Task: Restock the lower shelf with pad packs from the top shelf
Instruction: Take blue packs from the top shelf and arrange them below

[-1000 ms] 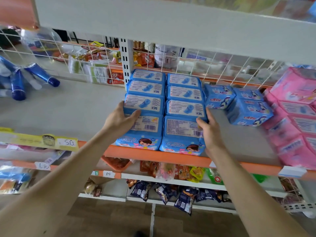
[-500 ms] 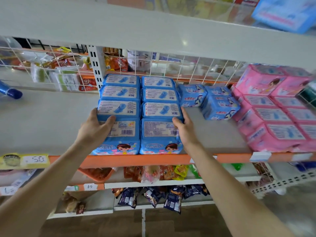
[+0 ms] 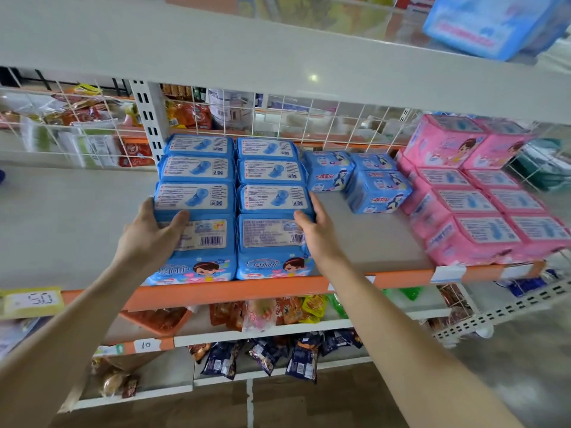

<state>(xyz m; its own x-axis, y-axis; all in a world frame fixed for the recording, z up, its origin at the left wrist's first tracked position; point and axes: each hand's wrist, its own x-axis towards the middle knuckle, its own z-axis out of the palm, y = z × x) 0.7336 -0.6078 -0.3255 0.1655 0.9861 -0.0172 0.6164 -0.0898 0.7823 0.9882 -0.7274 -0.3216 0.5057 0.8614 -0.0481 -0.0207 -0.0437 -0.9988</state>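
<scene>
The left hand [image 3: 151, 236] and right hand [image 3: 315, 231] are clasping the two front blue pad packs [image 3: 262, 242] from either side, thumbs on top; the pair is sitting crosswise at the orange shelf edge [image 3: 247, 292].

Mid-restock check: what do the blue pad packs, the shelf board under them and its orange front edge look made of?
Blue rectangular pad packs: thin glossy plastic film, judging by the sheen and puckered seams. Pale grey shelf board: smooth, matt, likely painted metal or laminate; the look leaves it open. Orange front edge strip: seemingly painted metal, even satin colour.
</scene>
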